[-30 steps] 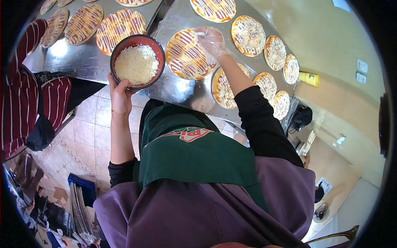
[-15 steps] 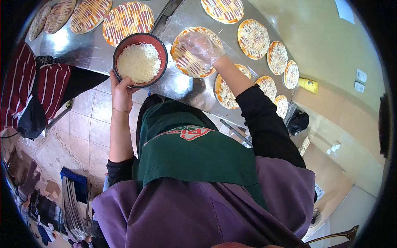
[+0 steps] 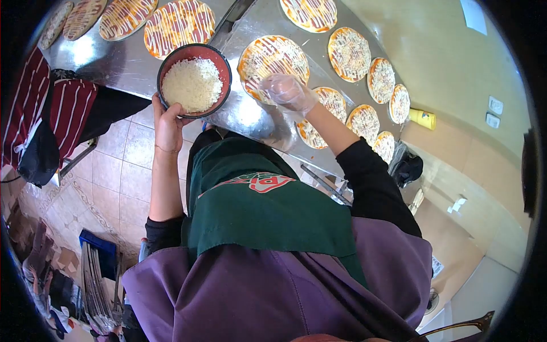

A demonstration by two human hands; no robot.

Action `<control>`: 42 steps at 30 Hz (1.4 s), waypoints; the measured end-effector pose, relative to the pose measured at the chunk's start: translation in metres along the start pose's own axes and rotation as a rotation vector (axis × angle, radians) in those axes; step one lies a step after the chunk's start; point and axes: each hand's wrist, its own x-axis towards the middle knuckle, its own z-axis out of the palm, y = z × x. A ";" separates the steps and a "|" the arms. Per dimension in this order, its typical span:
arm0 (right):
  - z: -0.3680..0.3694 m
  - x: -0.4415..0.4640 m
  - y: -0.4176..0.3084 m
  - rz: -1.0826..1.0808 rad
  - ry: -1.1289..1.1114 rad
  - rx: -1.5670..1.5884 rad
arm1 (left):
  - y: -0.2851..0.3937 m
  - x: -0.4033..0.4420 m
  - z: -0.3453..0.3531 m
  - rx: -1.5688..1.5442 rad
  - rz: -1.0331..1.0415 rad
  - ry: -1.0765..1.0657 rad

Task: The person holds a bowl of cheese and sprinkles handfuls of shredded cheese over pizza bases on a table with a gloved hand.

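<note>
My left hand (image 3: 169, 126) grips a round bowl (image 3: 224, 94), dark outside and red inside, by its near side, with the thumb at the rim. White grated cheese (image 3: 192, 85) fills much of it. My right hand (image 3: 289, 94), in a clear plastic glove, is over the near edge of a pizza (image 3: 272, 57) just right of the bowl. Its fingers are curled in, and what they hold is hidden. That pizza has sauce stripes and white shreds on top. Beside my right wrist lies another cheese-covered pizza (image 3: 331, 102).
Several more pizzas, such as one with shreds (image 3: 349, 54) and one with only stripes (image 3: 179, 28), lie on the metal table (image 3: 233, 117). A yellow bottle (image 3: 422, 118) lies near the wall at the right. A person in a striped apron (image 3: 74, 114) stands at the left.
My right hand has moved from the middle of the pizza toward its near edge, and its fingers are more curled. The bowl has stayed almost in place.
</note>
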 end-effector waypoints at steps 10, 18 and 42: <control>0.010 -0.006 -0.011 0.300 0.321 0.220 | -0.005 0.001 -0.001 0.014 -0.027 0.017; 0.011 0.013 -0.025 0.370 0.311 0.249 | -0.004 -0.001 0.004 0.029 -0.038 0.020; -0.031 0.044 -0.076 0.113 0.400 -0.108 | -0.008 0.050 0.092 0.160 -0.144 -0.177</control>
